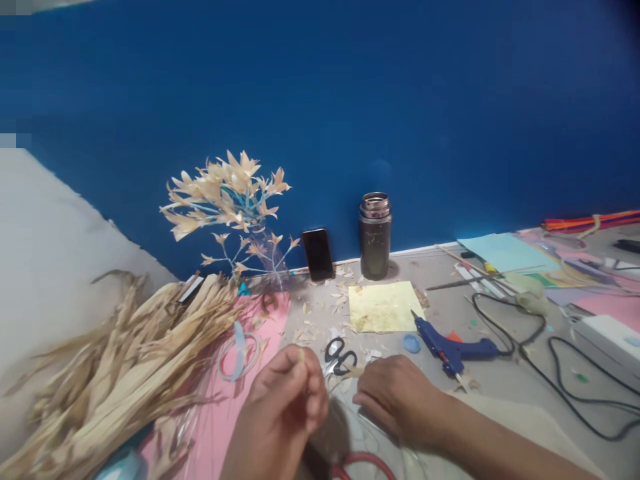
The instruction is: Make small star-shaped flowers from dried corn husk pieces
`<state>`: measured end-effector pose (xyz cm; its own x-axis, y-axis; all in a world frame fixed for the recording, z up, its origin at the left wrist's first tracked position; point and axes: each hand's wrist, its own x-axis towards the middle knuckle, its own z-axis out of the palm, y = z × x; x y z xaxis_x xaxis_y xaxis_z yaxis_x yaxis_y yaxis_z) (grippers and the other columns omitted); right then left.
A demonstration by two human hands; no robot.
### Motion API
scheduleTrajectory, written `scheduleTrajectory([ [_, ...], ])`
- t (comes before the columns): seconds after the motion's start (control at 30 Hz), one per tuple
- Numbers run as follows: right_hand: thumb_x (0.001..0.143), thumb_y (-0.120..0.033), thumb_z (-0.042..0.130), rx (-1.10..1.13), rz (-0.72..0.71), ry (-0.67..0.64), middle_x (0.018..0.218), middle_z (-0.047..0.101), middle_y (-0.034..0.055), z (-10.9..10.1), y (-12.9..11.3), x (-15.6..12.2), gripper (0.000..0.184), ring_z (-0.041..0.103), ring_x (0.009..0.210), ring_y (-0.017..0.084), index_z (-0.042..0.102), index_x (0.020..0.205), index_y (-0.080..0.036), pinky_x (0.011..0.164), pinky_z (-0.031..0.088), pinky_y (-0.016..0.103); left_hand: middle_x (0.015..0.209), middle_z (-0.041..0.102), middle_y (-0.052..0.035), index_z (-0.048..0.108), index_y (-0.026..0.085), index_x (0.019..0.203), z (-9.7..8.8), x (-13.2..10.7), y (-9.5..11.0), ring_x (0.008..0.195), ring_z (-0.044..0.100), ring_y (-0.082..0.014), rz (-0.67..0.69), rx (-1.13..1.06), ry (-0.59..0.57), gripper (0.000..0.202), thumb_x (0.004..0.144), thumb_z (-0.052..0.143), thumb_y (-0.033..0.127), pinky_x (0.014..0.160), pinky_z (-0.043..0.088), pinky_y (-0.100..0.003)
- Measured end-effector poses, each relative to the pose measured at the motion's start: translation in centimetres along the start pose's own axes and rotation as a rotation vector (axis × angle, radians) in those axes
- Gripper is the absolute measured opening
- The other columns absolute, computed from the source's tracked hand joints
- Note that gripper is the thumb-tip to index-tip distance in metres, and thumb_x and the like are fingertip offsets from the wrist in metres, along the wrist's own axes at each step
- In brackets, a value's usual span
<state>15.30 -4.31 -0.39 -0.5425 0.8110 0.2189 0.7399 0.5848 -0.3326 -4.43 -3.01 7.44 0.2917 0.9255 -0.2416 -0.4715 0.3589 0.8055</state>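
Note:
My left hand (287, 393) is raised over the table, thumb and fingers pinched together. Whatever is between the fingertips is too small to name. Low over the tabletop is my right hand (395, 393), back upward, its fingertips mostly hidden; whether they grip anything does not show. Black-handled scissors (341, 359) lie between the hands. Pale husk scraps (354, 371) are beside the right fingers. A blue glue gun (453, 348) rests on its stand to the right. Below the hands is a red handle loop (367, 460), partly cut off.
Dried corn husks (120, 373) are piled at left by a tape roll (239, 357) on pink paper (277, 323). Husk flowers (230, 193), a phone (317, 255) and a metal flask (375, 240) stand along the blue wall. Yellow paper (383, 300) and black cables (540, 373) lie about.

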Motion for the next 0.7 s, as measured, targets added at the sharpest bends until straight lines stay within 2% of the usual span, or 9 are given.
scheduleTrajectory([
  [0.07,0.103,-0.031,0.044,0.004,-0.003,0.018,0.075,0.068,0.0002,0.1,0.0,0.0,0.031,0.055,0.066,0.015,0.058,0.077,-0.021,0.062,0.026,0.032,0.068,0.057,-0.0005,0.063,0.017,0.071,-0.1,1.4,-1.1,0.056,0.049,-0.0104,0.105,0.164,-0.028,0.026,0.075,0.081,0.035,0.051,0.039,-0.022],
  [0.1,0.103,-0.031,0.044,0.005,0.001,0.025,0.075,0.068,0.0001,0.3,-0.1,-0.1,0.030,0.055,0.065,0.015,0.058,0.078,-0.021,0.062,0.026,0.032,0.067,0.057,0.0000,0.062,0.017,0.071,-0.6,2.5,-1.9,0.057,0.049,-0.0107,0.170,0.247,0.016,0.026,0.077,0.078,0.037,0.053,0.039,-0.022],
  [0.2,0.102,-0.029,0.046,0.020,0.001,0.046,0.074,0.068,-0.0002,0.9,-0.2,-0.2,0.028,0.057,0.065,0.016,0.057,0.077,-0.021,0.062,0.026,0.032,0.061,0.052,0.0030,0.060,0.018,0.073,-3.0,5.8,-4.4,0.055,0.044,-0.0105,0.341,0.447,0.256,0.025,0.084,0.070,0.039,0.054,0.035,-0.021],
  [0.27,0.100,-0.027,0.048,0.044,-0.006,0.056,0.072,0.067,-0.0005,1.3,-0.2,-0.2,0.027,0.057,0.064,0.016,0.057,0.075,-0.021,0.062,0.027,0.032,0.062,0.052,0.0026,0.062,0.019,0.076,-4.6,7.0,-5.5,0.057,0.044,-0.0117,0.418,0.560,0.319,0.025,0.087,0.066,0.040,0.055,0.035,-0.022],
  [0.37,0.098,-0.025,0.050,0.078,-0.017,0.054,0.071,0.066,-0.0006,2.0,-0.1,-0.1,0.026,0.059,0.063,0.016,0.056,0.074,-0.022,0.062,0.029,0.031,0.066,0.054,0.0011,0.064,0.019,0.077,-5.5,7.0,-6.1,0.061,0.045,-0.0133,0.488,0.631,0.325,0.024,0.088,0.065,0.040,0.059,0.036,-0.023],
  [0.63,0.102,-0.024,0.043,0.085,-0.013,0.002,0.070,0.068,0.0001,2.8,1.2,-0.6,0.032,0.062,0.061,0.016,0.057,0.073,-0.023,0.061,0.035,0.030,0.071,0.054,-0.0014,0.064,0.020,0.077,-4.1,5.7,-5.0,0.066,0.048,-0.0155,0.514,0.604,0.280,0.028,0.095,0.056,0.040,0.063,0.038,-0.025],
  [0.7,0.103,-0.030,0.044,0.091,-0.042,0.001,0.069,0.068,-0.0002,2.7,1.1,-0.7,0.034,0.061,0.061,0.015,0.057,0.073,-0.023,0.061,0.035,0.029,0.072,0.055,-0.0017,0.065,0.020,0.078,-4.0,5.5,-5.0,0.065,0.048,-0.0155,0.522,0.568,0.288,0.028,0.095,0.057,0.041,0.062,0.037,-0.025],
])
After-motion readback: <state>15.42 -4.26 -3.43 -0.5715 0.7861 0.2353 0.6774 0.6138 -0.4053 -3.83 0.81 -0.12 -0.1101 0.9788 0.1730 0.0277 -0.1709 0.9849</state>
